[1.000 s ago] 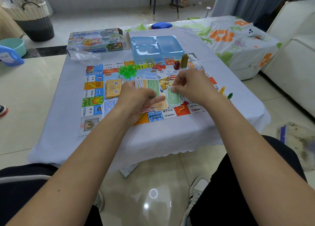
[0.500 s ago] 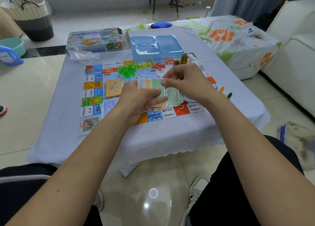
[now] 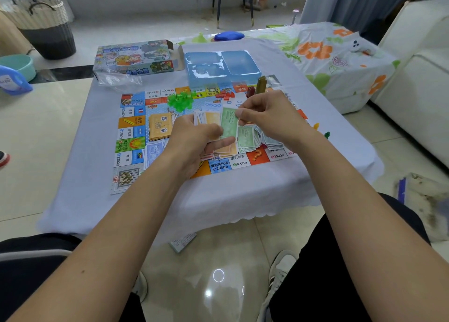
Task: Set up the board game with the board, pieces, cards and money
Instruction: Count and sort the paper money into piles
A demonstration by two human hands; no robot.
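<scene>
Left hand (image 3: pixel 194 139) grips our fanned stack of play money (image 3: pixel 213 127) above the board (image 3: pixel 136 137). Right hand (image 3: pixel 269 115) pinches 1 green 500 bill (image 3: pixel 229 123) at the fan's top. More green bills (image 3: pixel 247 139) lie on the board just beside; yellow cards (image 3: pixel 159 127) sit left.

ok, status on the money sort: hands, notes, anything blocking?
Left hand grips fanned notes. Right hand pinches green 500 note off the fan. Green pile on board below it. Nothing in the way.
</scene>
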